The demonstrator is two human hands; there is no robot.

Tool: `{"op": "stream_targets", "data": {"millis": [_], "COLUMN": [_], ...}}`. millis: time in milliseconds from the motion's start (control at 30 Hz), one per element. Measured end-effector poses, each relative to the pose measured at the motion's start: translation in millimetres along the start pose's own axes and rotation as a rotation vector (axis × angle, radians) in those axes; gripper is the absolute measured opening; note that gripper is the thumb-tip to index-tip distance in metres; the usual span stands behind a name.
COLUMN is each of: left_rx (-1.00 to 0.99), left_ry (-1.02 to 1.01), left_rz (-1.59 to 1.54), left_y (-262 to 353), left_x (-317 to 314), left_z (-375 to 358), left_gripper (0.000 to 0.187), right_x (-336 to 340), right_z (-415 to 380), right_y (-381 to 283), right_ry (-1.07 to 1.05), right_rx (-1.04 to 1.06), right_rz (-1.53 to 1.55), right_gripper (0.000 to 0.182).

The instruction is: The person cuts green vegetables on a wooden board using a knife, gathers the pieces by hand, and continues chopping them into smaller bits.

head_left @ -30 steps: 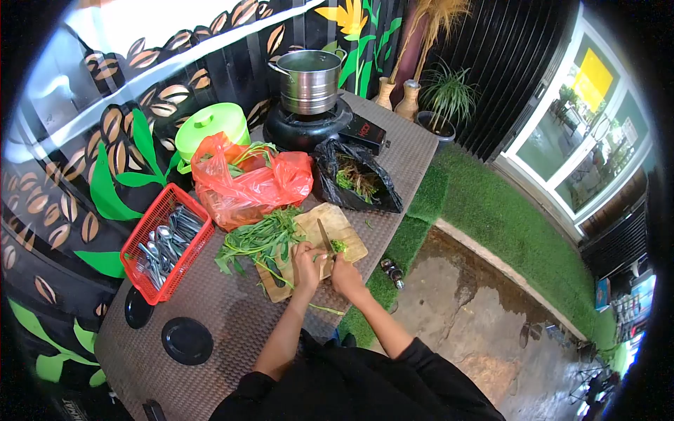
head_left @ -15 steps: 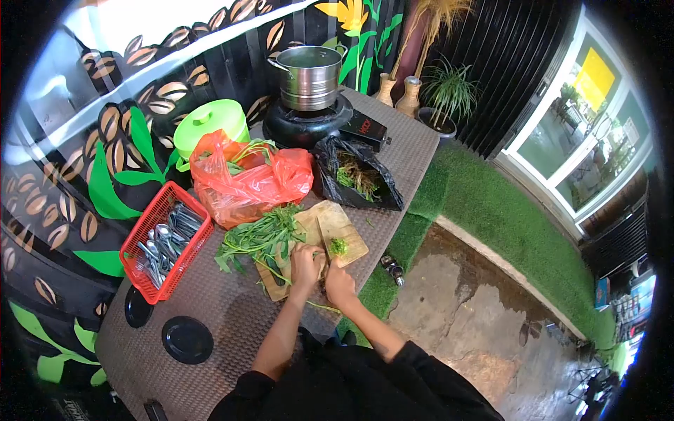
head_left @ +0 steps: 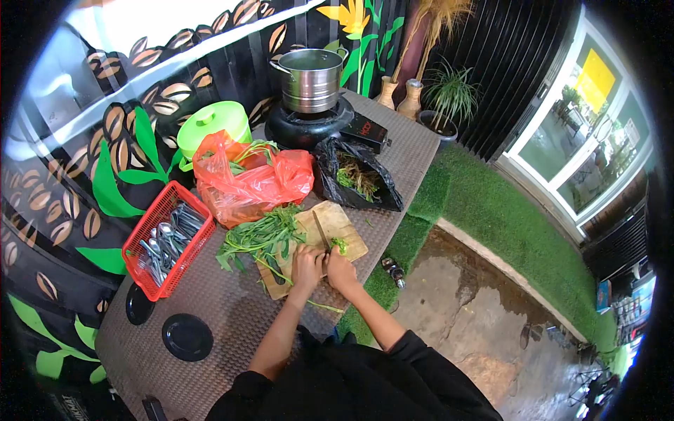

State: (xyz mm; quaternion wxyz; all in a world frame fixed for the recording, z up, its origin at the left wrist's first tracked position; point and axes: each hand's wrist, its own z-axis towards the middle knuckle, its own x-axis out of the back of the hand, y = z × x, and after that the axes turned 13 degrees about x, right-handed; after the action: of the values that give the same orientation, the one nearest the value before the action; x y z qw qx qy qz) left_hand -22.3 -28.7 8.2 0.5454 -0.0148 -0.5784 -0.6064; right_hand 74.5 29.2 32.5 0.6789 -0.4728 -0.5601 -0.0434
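A wooden cutting board [head_left: 352, 228] lies near the table's edge. My right hand [head_left: 341, 272] is closed round the handle of a knife, its blade [head_left: 321, 229] pointing away from me over the board. Just left of it, my left hand [head_left: 307, 268] is closed on leafy green stems, their held part hidden under the fingers. A loose heap of leafy greens [head_left: 263, 235] spreads over the board's left side and onto the table. Chopped greens [head_left: 340, 245] sit in a small pile right of the blade. One long stem [head_left: 324, 306] sticks out below my hands.
Behind the board stand a red plastic bag [head_left: 246, 186] of greens and a black bag [head_left: 361, 179] with trimmings. Farther back, a steel pot [head_left: 312, 84] rests on a stove [head_left: 302, 126]. A red cutlery basket [head_left: 168, 238], green lidded pot [head_left: 214, 126] and black plates [head_left: 187, 337] are left.
The knife has shifted left, its blade now close against my left hand, and its tilt has changed. My right hand has moved slightly up the board. My left hand stays nearly in place.
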Motion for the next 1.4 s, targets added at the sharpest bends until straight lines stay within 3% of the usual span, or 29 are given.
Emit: {"op": "stream_targets", "data": {"millis": [133, 333, 500, 733, 900, 967, 1167, 1233, 1400], "left_rx": [0.041, 0.107, 0.127, 0.007, -0.052, 0.112, 0.168, 0.172, 0.172], "left_ry": [-0.04, -0.052, -0.007, -0.01, -0.002, -0.067, -0.062, -0.074, -0.1], "left_rz": [-0.097, -0.124, -0.127, -0.088, -0.055, -0.156, -0.295, -0.277, -0.328], "left_y": [-5, -5, -3, -4, -11, -12, -2, 2, -5], "left_x": [-1, 3, 1, 3, 5, 5, 10, 13, 9], "left_z": [2, 11, 1, -3, -7, -6, -4, -6, -5], "left_gripper": [0.009, 0.006, 0.007, 0.011, 0.011, 0.012, 0.029, 0.028, 0.025], "right_x": [-3, -20, 5, -16, -1, -10, -12, -4, -26], "right_z": [-18, -16, -12, -16, -6, -24, -7, 1, -24], "right_y": [1, -3, -4, -8, 5, -5, -4, 0, -11], "right_ry": [-0.007, 0.026, 0.003, 0.019, -0.004, 0.044, 0.048, 0.026, 0.015], "right_rx": [0.057, -0.056, 0.029, -0.037, 0.089, 0.059, 0.012, 0.118, -0.032], "right_rz": [-0.038, -0.014, 0.005, 0.005, 0.022, -0.01, 0.011, 0.002, -0.041], "right_gripper": [0.025, 0.029, 0.028, 0.032, 0.032, 0.032, 0.032, 0.032, 0.029]}}
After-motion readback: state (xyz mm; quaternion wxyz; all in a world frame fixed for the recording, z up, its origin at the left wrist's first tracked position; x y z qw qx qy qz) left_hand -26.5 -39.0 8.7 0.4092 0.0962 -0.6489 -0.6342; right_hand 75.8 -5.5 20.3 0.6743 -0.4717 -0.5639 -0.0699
